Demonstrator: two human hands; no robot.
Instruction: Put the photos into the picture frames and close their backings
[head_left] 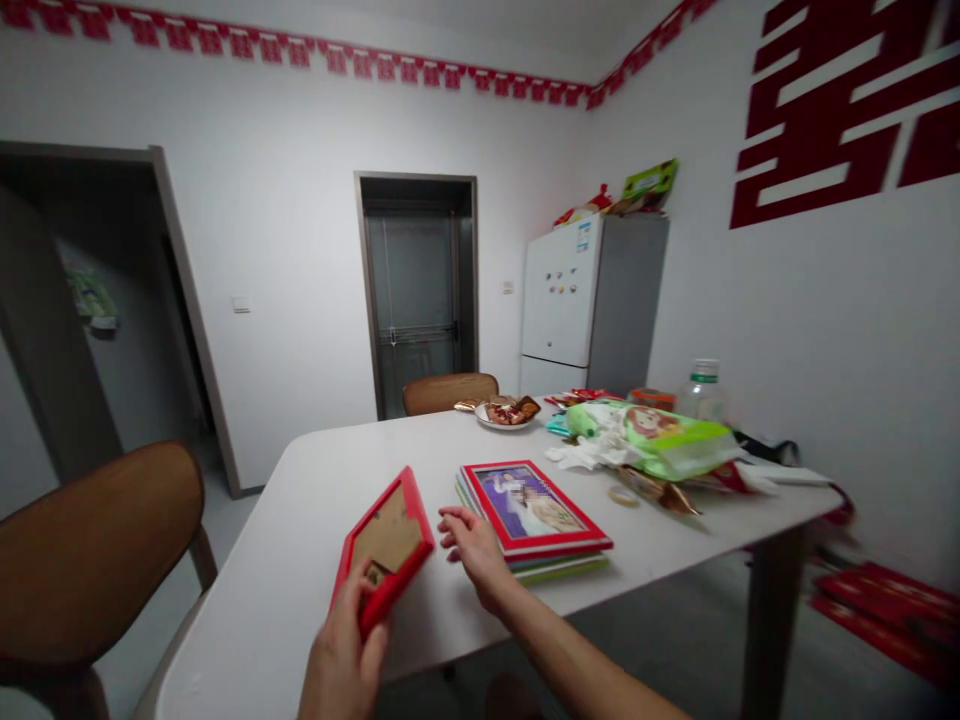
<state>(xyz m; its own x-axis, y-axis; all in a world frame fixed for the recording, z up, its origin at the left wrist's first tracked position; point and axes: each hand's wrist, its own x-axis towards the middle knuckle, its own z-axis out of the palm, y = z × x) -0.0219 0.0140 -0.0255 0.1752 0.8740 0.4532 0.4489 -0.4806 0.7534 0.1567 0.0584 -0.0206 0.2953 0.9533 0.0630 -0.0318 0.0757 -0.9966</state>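
While the left hand (345, 645) is gripping a red frame (390, 535) near its lower corner, its fingers are pressing on the brown backing and its thumb is lying along the red outer edge. The frame is tilting above the white table (247, 600), with its backing facing the wearer and its upper end pointing away from the grip. Just to the right of this grip, the right hand (471, 545) is hovering with its fingers loosely curled and slightly parted, pinching nothing; its fingertips are pointing towards the held frame but are standing apart from it. Immediately beyond and to the right of the right hand, a stack of frames (555, 555) is lying flat, a red-bordered picture (525, 502) showing on top and green edges showing below; whether the hand is touching the stack, one cannot tell. Farther beyond both hands, a plate (504, 426) is holding brown and reddish food pieces. Off to the right of the grip, beyond the stack, a green package (679, 440) is lying beside crumpled white tissue (596, 450), a roll of tape (624, 496) is resting nearer the hands, and a clear bottle (703, 395) is standing behind the package. To the left of the grip, a brown chair (105, 560) is standing beside the table.
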